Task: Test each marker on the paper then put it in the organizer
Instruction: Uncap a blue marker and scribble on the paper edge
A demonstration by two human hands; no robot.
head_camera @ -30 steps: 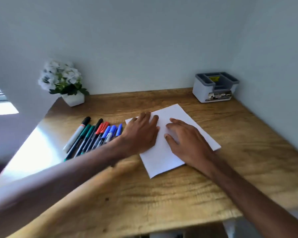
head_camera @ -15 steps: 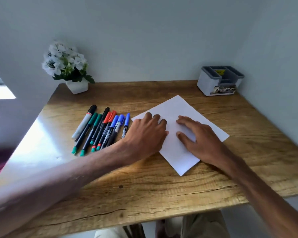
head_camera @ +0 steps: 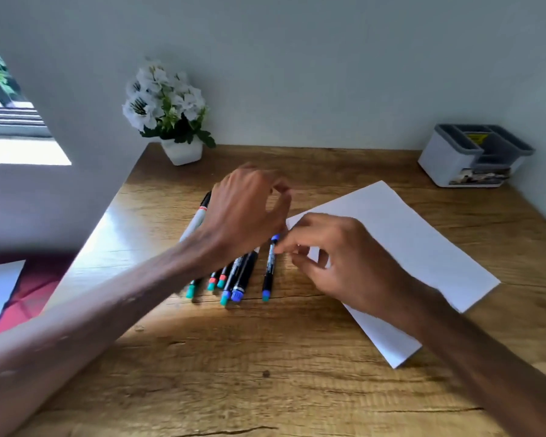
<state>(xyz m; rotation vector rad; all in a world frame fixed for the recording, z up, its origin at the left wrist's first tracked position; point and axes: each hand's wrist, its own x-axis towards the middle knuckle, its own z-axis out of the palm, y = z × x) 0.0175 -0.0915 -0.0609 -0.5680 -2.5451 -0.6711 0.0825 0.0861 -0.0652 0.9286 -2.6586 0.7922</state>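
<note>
My right hand (head_camera: 338,263) reaches left off the paper (head_camera: 407,244), fingers curled, with thumb and forefinger tips at the blue-capped marker (head_camera: 269,269), just below its cap. Blur hides whether they already pinch the barrel or only touch it; I cannot tell. My left hand (head_camera: 245,212) hovers over the row of markers (head_camera: 243,272), fingers loosely bent, holding nothing that I can see.

The blue-capped marker lies flat on the wooden table (head_camera: 265,373), a little apart from the row on its right side, between the row and the paper's left corner. Its long axis runs almost straight away from me. The blue cap is the far end, pointing toward the wall and leaning slightly right; the teal end points back at me.

I judge this as the start: picking up the first marker. The paper looks unmarked. The grey and white organizer (head_camera: 448,159) sits well apart, in the far right corner.

Next I would need a firm pinch on the barrel, a lift clear of the row, then the cap pulled off, likely with my left hand, before the tip meets the paper.
</note>
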